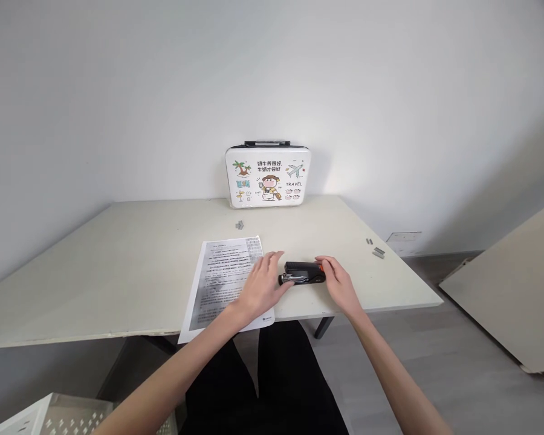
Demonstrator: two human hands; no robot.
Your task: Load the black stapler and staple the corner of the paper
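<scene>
A black stapler with an orange-red part at its right end lies near the table's front edge. My right hand has its fingers closed round that right end. My left hand is over the right edge of a printed sheet of paper, fingers stretched out and apart. Its thumb is at the stapler's left end; whether it presses on it I cannot tell. The paper hangs a little over the front edge, its right part hidden under my left hand and forearm.
A white case with cartoon prints and a black handle stands against the wall. Strips of staples lie by the table's right edge, and a small grey cluster sits before the case. A white perforated basket is below at left.
</scene>
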